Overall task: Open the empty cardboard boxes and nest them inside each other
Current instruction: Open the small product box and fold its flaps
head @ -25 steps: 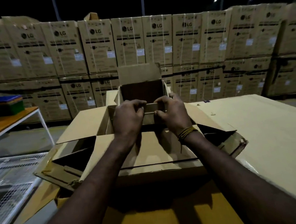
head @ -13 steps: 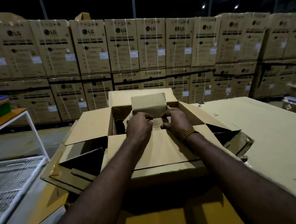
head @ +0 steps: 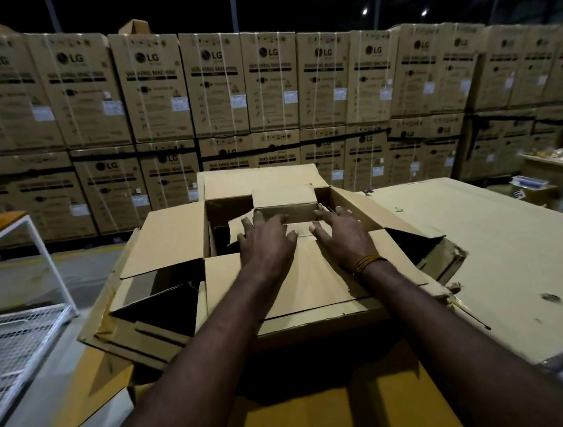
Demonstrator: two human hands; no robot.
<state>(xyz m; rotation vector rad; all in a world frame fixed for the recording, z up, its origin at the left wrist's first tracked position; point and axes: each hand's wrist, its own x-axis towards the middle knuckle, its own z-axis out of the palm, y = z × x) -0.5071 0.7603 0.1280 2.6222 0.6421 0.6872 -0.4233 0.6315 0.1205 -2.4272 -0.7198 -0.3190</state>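
Both hands (head: 304, 237) released the small box (head: 284, 206); background cartons (head: 154, 88) read "LG".

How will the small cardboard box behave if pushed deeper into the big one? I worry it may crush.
The small box is probably light, being empty. Its open flaps look thin, so they likely bend under the left hand and right hand. It sits loosely inside the big box, so it may shift sideways.

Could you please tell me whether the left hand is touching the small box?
Touching. In the head view, the left hand's straight fingers lie on the small box inside the big box.
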